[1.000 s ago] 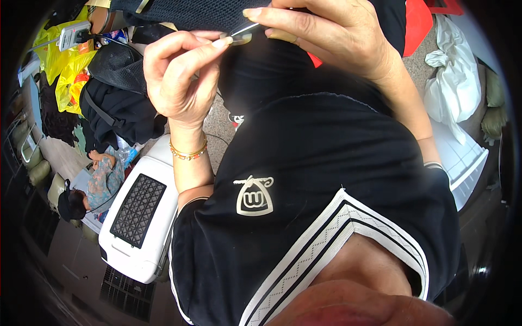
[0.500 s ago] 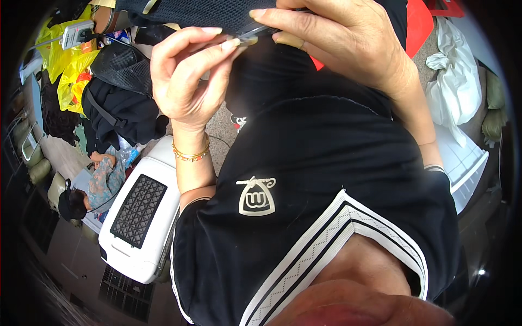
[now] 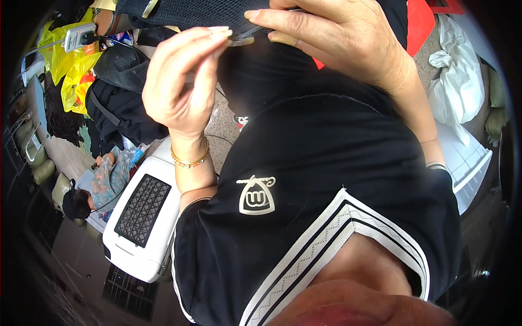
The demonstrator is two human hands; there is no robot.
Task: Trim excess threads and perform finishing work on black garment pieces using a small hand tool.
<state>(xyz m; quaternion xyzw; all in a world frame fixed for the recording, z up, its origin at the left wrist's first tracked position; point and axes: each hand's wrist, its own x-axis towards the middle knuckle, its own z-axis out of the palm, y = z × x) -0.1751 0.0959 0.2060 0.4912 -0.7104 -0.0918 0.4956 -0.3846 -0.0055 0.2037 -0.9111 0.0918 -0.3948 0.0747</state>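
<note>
Across the top lies a piece of dark navy knitted mesh fabric [image 3: 201,13], partly cut off by the picture's upper edge. On its near edge sits a small pale, shiny piece [image 3: 242,42], whose kind is too unclear to name. My right hand [image 3: 342,43] is closed on the fabric's edge at the right of this piece, thumb and fingers pinched. Just to the left, my left hand [image 3: 182,81] has its fingertips pressed together close to the pale piece. Whatever it pinches is too small to make out.
At left are a white power strip [image 3: 79,37], yellow plastic bags [image 3: 73,84], a black bag [image 3: 119,106] and a white case with a black grille [image 3: 142,217]. Another person [image 3: 106,182] is farther left. A white plastic bag [image 3: 457,76] lies at right above a pale crate [image 3: 465,163].
My left hand has shifted a little to the left, its fingers now straighter and closer together. My right hand stays nearly in place on the fabric's edge.
</note>
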